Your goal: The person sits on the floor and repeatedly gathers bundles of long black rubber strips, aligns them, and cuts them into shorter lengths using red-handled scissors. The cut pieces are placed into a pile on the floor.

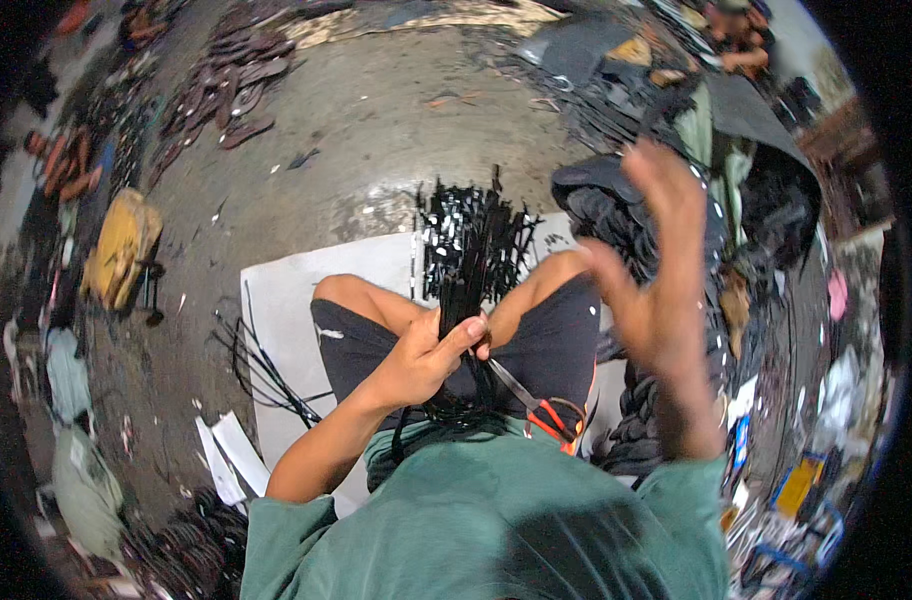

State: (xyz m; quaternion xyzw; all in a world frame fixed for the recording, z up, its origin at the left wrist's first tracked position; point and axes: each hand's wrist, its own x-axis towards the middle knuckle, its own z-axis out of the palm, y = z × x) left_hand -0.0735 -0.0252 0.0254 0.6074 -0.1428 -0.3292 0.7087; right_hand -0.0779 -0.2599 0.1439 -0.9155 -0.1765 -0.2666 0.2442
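Note:
My left hand (423,357) is wrapped round a bundle of thin black strips (460,295) above my lap, its thumb pressed on top. The far ends of the strips fan out past my crossed legs, over many short, shiny black pieces (466,225). Scissors with red-orange handles (551,416) lie on my lap to the right of the bundle, blades pointing toward my left hand. My right hand (661,265) is raised on the right, smeared by motion, with thumb and fingers apart and nothing seen in it.
A white sheet (286,300) lies under my legs, with loose black strands (261,365) at its left. Close on the right is a heap of dark sole-like pieces (596,195). A yellow container (123,248) stands left; dark sandals (246,85) lie far left.

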